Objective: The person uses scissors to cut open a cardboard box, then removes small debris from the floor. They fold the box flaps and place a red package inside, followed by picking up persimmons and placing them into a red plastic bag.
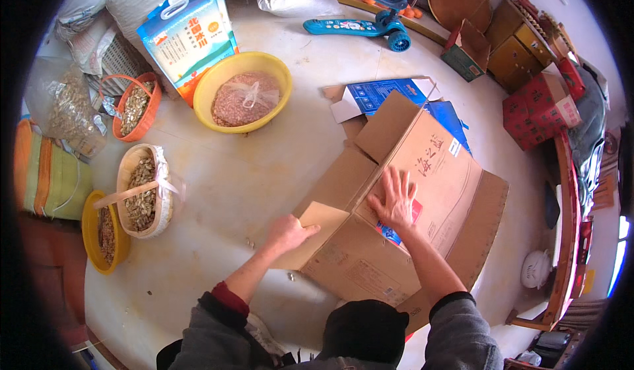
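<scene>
A large brown cardboard box (pixel 448 192) lies on its side on the floor in front of me, with flaps folded out at both ends. My left hand (pixel 290 234) grips the edge of one flap (pixel 324 216) at the near left corner, thumb on top. With its fingers apart, my right hand (pixel 395 202) rests on the box's upward-facing side and holds nothing. A red and blue patch (pixel 389 233) shows partly beneath my right hand and wrist; I cannot tell whether it is printed or stuck on. The side under my hand bears large writing.
Flattened blue-printed cardboard (pixel 384 95) lies behind the box. To the left stand a yellow basin (pixel 285 85) holding a bag of peanuts, a white handled basket (pixel 166 206) and an orange basket (pixel 154 107). A blue scooter (pixel 342 26) stands at the back, a wooden table (pixel 564 251) at the right.
</scene>
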`<state>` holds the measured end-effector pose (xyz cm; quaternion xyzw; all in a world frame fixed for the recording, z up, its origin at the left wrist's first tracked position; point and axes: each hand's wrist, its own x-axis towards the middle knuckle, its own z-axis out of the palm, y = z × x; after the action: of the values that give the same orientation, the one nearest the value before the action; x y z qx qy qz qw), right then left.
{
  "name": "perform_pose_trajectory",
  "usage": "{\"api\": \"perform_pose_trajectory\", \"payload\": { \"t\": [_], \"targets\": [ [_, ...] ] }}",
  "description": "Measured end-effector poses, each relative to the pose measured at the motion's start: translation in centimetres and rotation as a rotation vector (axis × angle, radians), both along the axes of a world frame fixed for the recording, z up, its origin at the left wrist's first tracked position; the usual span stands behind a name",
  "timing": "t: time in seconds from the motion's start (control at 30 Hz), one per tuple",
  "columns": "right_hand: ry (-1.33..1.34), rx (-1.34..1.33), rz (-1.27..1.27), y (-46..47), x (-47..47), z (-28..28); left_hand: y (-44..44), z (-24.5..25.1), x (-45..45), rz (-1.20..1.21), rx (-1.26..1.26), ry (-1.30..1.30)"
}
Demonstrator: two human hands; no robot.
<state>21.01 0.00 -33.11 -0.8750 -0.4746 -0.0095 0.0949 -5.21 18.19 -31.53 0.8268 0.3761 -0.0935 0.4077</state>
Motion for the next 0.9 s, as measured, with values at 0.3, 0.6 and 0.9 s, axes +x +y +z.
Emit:
{"api": "perform_pose_trajectory", "payload": {
  "t": [0.3,0.6,0.9],
  "targets": [
    [0.157,-0.416,-0.015,-1.7,0.8,-9.0,-1.5,-10.9,1.6,0.348,0.246,0.156],
    [0.318,-0.287,-0.053,-0.5,1.4,-4.7,-0.1,-7.1,1.7,0.366,-0.426,0.009],
    [-0.045,0.113,-0.467,-20.8,-4.1,5.1,-1.6,3.0,-0.1,0.129,-0.879,-0.242]
  ]
}}
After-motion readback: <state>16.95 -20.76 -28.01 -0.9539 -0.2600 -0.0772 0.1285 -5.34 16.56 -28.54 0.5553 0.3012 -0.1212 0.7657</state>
